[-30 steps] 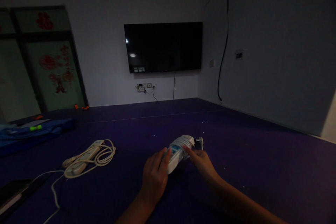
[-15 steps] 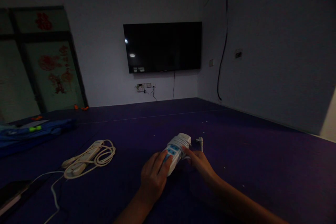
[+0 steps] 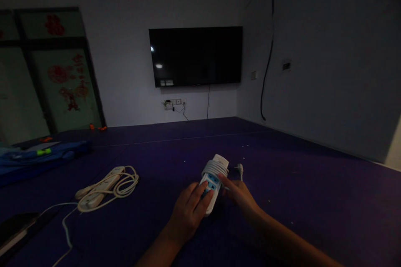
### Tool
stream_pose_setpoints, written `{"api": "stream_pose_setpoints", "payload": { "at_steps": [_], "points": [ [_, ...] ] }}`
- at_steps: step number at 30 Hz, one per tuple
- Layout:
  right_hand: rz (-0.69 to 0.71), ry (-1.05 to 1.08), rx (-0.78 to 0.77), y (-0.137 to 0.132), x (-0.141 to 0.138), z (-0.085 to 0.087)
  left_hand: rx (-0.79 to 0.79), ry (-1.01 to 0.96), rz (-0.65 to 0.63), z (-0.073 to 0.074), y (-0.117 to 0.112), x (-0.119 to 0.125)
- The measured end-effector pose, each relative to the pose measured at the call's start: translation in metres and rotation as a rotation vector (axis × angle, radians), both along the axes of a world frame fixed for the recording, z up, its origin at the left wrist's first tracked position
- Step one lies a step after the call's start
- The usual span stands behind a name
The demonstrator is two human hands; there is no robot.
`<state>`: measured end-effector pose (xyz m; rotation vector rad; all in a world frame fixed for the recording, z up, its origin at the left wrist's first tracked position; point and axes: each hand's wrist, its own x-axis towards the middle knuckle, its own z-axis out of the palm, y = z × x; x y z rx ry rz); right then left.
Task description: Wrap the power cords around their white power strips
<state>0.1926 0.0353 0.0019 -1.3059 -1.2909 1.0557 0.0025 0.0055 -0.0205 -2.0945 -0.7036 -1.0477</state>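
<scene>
A white power strip point(image 3: 221, 159) with blue socket faces lies tilted between my hands, its far end pointing away. Several turns of its white cord point(image 3: 215, 168) are wrapped around it near that end. My left hand point(image 3: 191, 208) grips the near part from the left, fingers across the sockets. On the other side, my right hand point(image 3: 238, 194) is closed at the strip's right edge, thumb or finger by the wrapped cord; part of the cord seems to run into it, though its fingertips are partly hidden. The cord's plug point(image 3: 239, 168) rests just beyond my right hand.
To the left lies a second power strip point(image 3: 105, 185) with its loosely coiled cord. A dark device point(image 3: 15, 229) with a white cable sits at the lower left, and blue cloth point(image 3: 62, 151) lies behind. Small white specks dot the purple surface point(image 3: 300, 183).
The power strip has turned slightly more upright, and its near end has shifted right. My left hand moved a little right with it. The wrapped turns show more clearly; my right hand stays close by.
</scene>
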Motion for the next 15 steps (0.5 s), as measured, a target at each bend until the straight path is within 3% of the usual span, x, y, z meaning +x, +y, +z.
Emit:
{"api": "stream_pose_setpoints", "payload": {
  "at_steps": [8,13,15],
  "points": [
    [-0.118,0.024,0.009,0.002,0.0,0.001,-0.602,-0.403,-0.201,-0.005,0.001,0.014],
    [-0.139,-0.066,0.074,0.004,0.002,-0.002,-1.118,-0.828,-0.555,-0.005,-0.001,0.025],
    [-0.131,-0.112,0.116,0.004,0.002,-0.005,-1.313,-1.024,-0.635,-0.002,-0.002,0.028]
  ]
}}
